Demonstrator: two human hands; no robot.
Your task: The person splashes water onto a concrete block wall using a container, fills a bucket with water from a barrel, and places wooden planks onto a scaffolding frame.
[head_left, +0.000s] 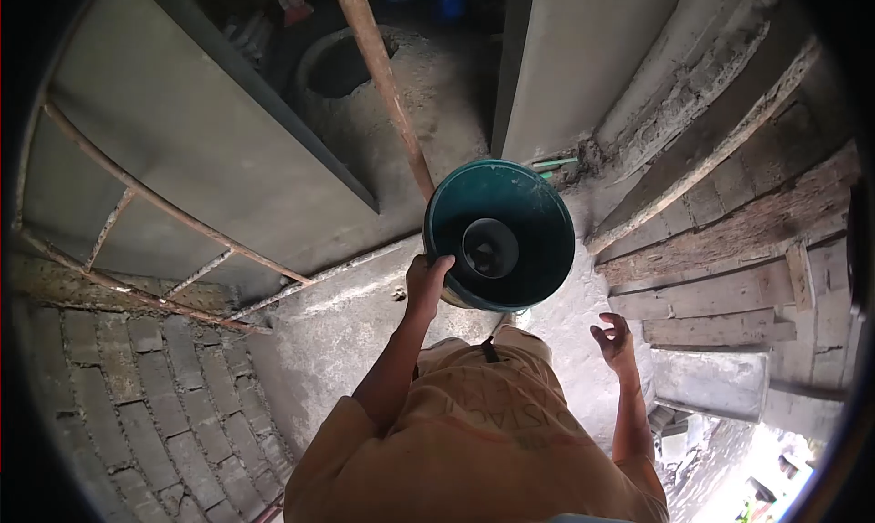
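Observation:
A dark green bucket (545, 236) hangs in front of my body, its open mouth facing up toward the camera. Inside, at its bottom, there is a pale round patch with something dark that I cannot make out. My left hand (427, 284) grips the bucket's left rim, thumb over the edge. Off to the right of the bucket, my right hand (615, 341) is held in the air with its fingers apart and curved, touching nothing.
A rusty pole (384, 81) slants down behind the bucket. A metal ladder (171, 211) leans at the left above a block wall (128, 404). Wooden planks (720, 301) line the right side. Beyond the doorway is a round hole (344, 67) in a raised surface.

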